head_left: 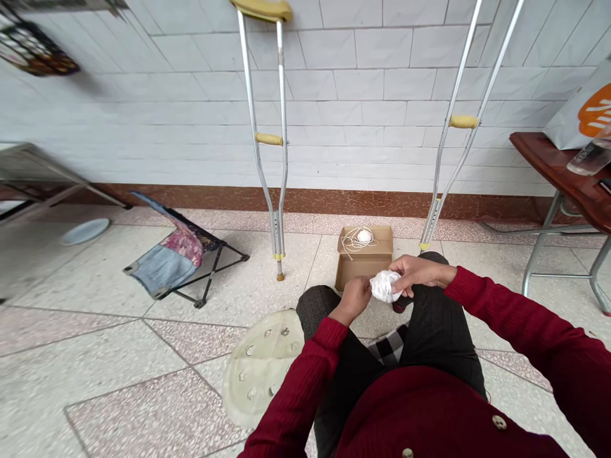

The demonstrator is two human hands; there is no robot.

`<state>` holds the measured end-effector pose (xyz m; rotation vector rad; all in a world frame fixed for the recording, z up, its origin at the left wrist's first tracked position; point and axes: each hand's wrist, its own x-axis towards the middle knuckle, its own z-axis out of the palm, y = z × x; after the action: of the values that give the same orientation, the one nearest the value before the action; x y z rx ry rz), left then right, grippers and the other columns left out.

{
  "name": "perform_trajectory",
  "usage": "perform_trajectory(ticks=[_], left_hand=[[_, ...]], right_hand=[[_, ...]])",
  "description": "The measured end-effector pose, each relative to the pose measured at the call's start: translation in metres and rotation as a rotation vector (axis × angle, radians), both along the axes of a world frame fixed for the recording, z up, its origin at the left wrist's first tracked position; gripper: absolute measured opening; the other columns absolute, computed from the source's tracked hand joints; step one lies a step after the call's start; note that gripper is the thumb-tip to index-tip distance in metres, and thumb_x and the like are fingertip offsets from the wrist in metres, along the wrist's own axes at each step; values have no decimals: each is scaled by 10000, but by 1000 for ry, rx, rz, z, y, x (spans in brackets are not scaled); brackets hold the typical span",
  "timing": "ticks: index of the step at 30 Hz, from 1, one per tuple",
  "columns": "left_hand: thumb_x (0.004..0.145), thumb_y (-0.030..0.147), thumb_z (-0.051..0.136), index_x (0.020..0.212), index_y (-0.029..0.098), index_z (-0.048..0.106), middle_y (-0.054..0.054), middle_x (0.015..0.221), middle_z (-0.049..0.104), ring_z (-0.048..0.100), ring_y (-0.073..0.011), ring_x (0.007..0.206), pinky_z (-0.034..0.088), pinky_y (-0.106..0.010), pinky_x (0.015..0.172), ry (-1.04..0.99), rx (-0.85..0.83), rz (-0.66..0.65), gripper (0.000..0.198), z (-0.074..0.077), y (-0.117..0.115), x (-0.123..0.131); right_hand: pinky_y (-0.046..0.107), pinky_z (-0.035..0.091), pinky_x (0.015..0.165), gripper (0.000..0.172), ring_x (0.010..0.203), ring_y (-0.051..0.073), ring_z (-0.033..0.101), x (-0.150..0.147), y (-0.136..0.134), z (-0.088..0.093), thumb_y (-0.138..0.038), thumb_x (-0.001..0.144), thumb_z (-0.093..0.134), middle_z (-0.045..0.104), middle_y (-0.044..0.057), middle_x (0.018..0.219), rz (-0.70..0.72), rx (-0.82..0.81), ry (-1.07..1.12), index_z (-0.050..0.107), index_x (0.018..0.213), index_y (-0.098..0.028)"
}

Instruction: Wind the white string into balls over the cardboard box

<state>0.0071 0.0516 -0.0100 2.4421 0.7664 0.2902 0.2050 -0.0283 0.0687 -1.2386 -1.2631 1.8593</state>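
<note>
A white wound ball (384, 286) is between my two hands, above my knees. My right hand (414, 273) grips its right side, thumb on the front and fingers curled round it. My left hand (356, 296) is closed at the ball's left edge; its fingertips are pressed together, and what they pinch is too small to make out. Just beyond, an open cardboard box (365, 264) stands on the floor. A smaller white ball (365, 236) with loose loops of white cord lies on its raised lid.
Two crutches (280, 127) (443, 146) lean against the tiled wall. A folding chair (167, 261) stands at the left, with a round plate behind it. A pale disc with holes (260, 366) lies beside my left leg. At the right is a red-brown table (548, 166) with a bag and bottle.
</note>
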Motion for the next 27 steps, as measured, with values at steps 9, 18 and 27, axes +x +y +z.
perform_trajectory(ticks=[9, 18, 27], left_hand=[[898, 186, 474, 799, 156, 683, -77, 790, 678, 615, -198, 820, 395, -373, 969, 51, 473, -172, 233, 81, 28, 23], [935, 237, 399, 795, 167, 681, -13, 745, 690, 618, -139, 677, 447, -227, 667, 20, -153, -136, 322, 33, -4, -1], [928, 186, 423, 841, 154, 675, -80, 850, 698, 626, -193, 842, 439, -330, 856, 25, 295, -127, 269, 36, 46, 6]], right_hand=[[134, 373, 312, 161, 346, 66, 487, 0, 31, -48, -214, 662, 734, 569, -14, 421, -202, -144, -375, 614, 623, -115], [126, 314, 308, 180, 382, 53, 486, 21, 62, -8, -213, 674, 690, 624, -1, 550, -535, -6, -11, 631, 817, -121], [120, 305, 296, 137, 339, 49, 464, -12, -3, -24, -188, 626, 686, 583, -33, 486, 98, -215, -53, 626, 727, -117]])
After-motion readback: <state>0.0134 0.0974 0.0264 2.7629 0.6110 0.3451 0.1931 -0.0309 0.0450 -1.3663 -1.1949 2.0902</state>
